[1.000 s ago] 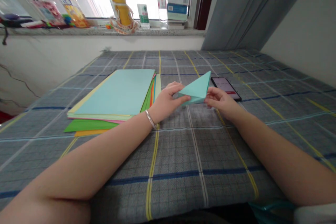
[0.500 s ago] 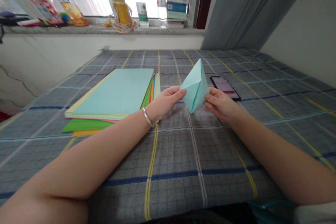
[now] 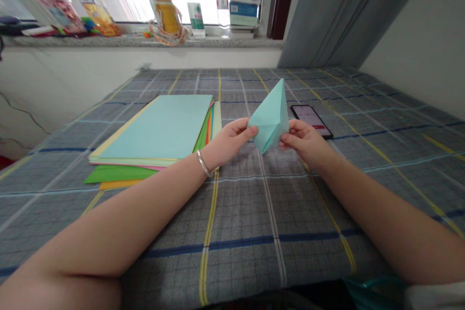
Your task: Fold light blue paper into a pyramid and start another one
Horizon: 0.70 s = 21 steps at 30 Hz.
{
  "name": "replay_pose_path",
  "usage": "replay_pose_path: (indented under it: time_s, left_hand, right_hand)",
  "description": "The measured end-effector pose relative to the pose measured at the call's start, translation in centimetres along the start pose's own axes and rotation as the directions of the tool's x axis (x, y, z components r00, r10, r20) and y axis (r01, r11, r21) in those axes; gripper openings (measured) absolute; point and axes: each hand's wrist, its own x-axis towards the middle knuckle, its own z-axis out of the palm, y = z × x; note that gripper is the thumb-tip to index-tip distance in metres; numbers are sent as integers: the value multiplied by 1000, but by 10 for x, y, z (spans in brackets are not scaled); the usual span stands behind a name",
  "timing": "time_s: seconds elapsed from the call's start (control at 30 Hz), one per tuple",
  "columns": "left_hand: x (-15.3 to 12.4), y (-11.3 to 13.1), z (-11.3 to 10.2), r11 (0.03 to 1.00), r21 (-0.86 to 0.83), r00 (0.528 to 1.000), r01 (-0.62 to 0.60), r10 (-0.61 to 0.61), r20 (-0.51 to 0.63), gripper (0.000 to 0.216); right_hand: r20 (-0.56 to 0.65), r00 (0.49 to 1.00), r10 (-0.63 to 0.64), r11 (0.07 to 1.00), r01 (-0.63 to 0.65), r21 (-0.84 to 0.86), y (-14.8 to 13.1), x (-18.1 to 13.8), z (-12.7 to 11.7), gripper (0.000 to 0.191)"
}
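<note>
A folded light-teal paper (image 3: 269, 118), pointed at top and bottom, is held up over the checked cloth between both hands. My left hand (image 3: 232, 141) pinches its left corner, thumb in front, and a silver bangle circles that wrist. On the opposite side, my right hand (image 3: 302, 139) grips the lower right edge between thumb and fingers. Part of the paper's back and the fingertips behind it are hidden. To the left lies a stack of coloured paper sheets (image 3: 156, 128) with a light-blue one on top.
A phone (image 3: 313, 121) with its screen lit lies beyond my right hand. The grey checked cloth (image 3: 243, 213) covers the surface. On the windowsill (image 3: 127, 41) stand a yellow-labelled bottle (image 3: 90, 0), a yellow cup (image 3: 167, 12), a white-and-green tube (image 3: 196, 18) and stacked boxes (image 3: 244, 8).
The folded paper has tilted, its top point shifting right and its bottom point slightly left. The crease gap on its front looks narrower. Both hands keep their hold.
</note>
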Motion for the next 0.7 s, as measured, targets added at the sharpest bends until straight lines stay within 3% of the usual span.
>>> replay_pose_path:
  time_s: [0.07,0.17,0.2,0.27,0.43,0.57,0.7]
  left_hand:
    - [0,6,-7,939,323,993,-120,120,20,26]
    - [-2,10,-15,698,673,964,-247,250,94,13]
    - [-3,10,-16,626,736,959,-259,261,115,14]
    - [-5,6,-17,518,815,956,-260,256,142,19]
    - [-10,-6,-13,319,928,972,-190,193,133,20]
    - [-11,-6,-12,279,953,992,-117,79,99,18]
    - [-11,-4,-13,271,955,992,-124,52,114,18]
  right_hand:
    - [-45,989,-140,965,126,-229,0,0,-4,21]
    - [-25,944,-330,785,260,-562,3,0,-10,2]
    - [-6,935,-354,726,271,-632,4,0,-12,5]
    - [28,935,-353,655,269,-706,8,1,-14,14]
    - [80,949,-306,587,254,-769,8,1,-13,19]
    - [124,965,-232,589,241,-771,-9,-7,-10,31]
    - [168,983,-76,564,181,-806,-18,-16,-3,35]
